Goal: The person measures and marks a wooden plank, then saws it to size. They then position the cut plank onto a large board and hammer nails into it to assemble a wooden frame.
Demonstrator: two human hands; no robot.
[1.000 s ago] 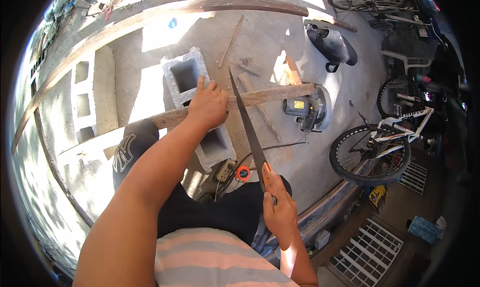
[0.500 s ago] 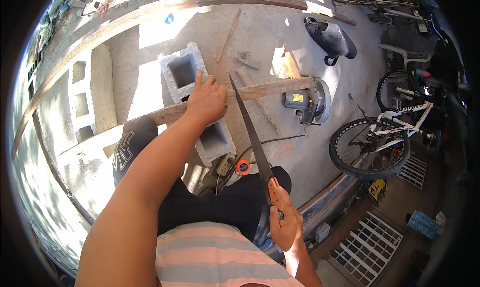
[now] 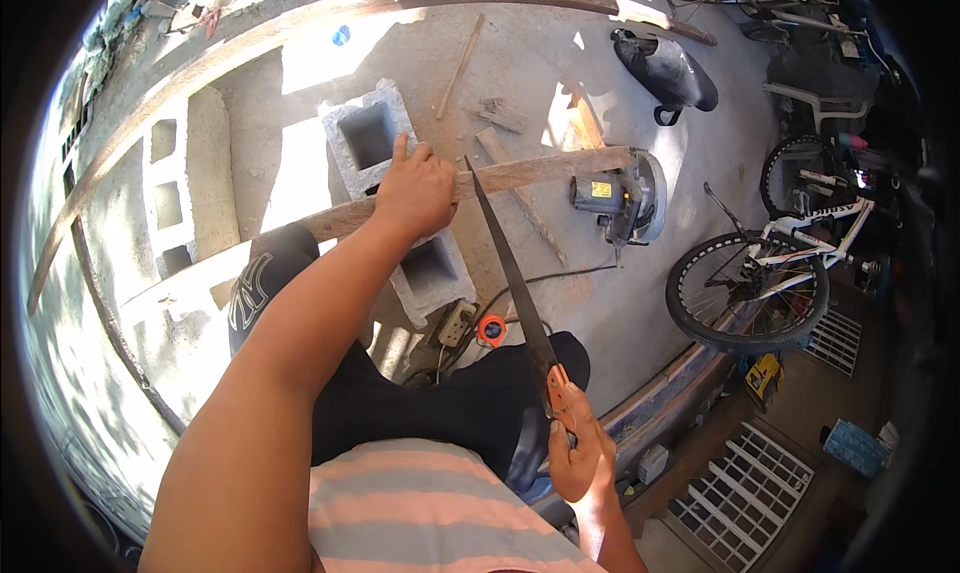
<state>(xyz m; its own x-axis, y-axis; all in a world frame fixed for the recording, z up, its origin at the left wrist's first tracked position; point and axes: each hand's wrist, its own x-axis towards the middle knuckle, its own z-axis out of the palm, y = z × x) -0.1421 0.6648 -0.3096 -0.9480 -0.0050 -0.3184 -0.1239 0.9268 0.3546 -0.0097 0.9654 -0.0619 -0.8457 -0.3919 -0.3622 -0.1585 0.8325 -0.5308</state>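
Left concrete block: one, grey and hollow, three openings showing, lying on the floor (image 3: pixel 255 103).
Wooden plank (image 3: pixel 550 169): one, brown, long and narrow, lying from beside the left knee across to the circular saw.
Middle concrete blockwork (image 3: pixel 350 179): two openings, one either side of the plank, which rests across it – one block or two, I cannot tell.
Left hand (image 3: pixel 415 191): over the plank; index finger stretched out, other fingers bent; whether they pinch it cannot be told.
Extension socket (image 3: pixel 457 325): one, pale, just beside the tape measure.
Tape measure (image 3: pixel 491 331): one, orange, round dark centre.
Handsaw (image 3: pixel 514 283): one, dark tapering blade, orange handle; slanting away from the body, tip end across the plank just right of the left hand.
Right hand (image 3: pixel 583 453): fingers wrapped tight round the handsaw's handle.
Circular saw (image 3: pixel 600 194): one, grey, at the plank's right end.
Bicycles (image 3: pixel 750 293): at least two – the nearer one white-framed.
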